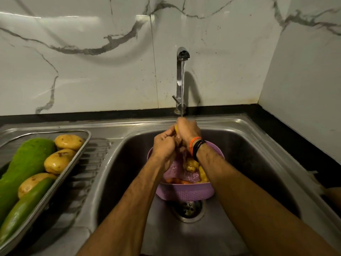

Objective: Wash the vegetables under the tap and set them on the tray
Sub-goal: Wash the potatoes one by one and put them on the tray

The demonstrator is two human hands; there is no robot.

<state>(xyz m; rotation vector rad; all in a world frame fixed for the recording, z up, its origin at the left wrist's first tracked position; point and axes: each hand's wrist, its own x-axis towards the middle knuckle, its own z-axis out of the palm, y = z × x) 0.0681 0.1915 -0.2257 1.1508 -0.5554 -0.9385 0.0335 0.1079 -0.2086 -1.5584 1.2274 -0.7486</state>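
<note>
Your fingers were curled tight around a yellow vegetable [176, 130]. Only a small bit of it peeked out between your two hands, so you could not tell for sure what it was. Your right hand [188, 131] wrapped it from the top, and the water [182, 85] from the tap [181, 56] fell right on that hand. Your left hand [164, 145] held it from below, fingers bent around it too. Both hands were pressed close together, high over the sink [249, 145].

Under your hands sat a purple strainer [184, 193] in the sink, just behind the drain [188, 207]. There were more vegetables in it: some yellow ones [191, 164] and something orange [177, 181] near the front. Those looked like they were not washed yet.

To your left, the metal tray [81, 145] rested on the ribbed part of the sink top. It already held three potatoes [69, 142] and two long green vegetables [27, 159]. The potatoes looked shiny and wet.

So you seemed about halfway done. Five things were on the tray. One was in your hands getting washed. A few more were waiting in the strainer, and they would each need a wash and a trip over to the tray.
</note>
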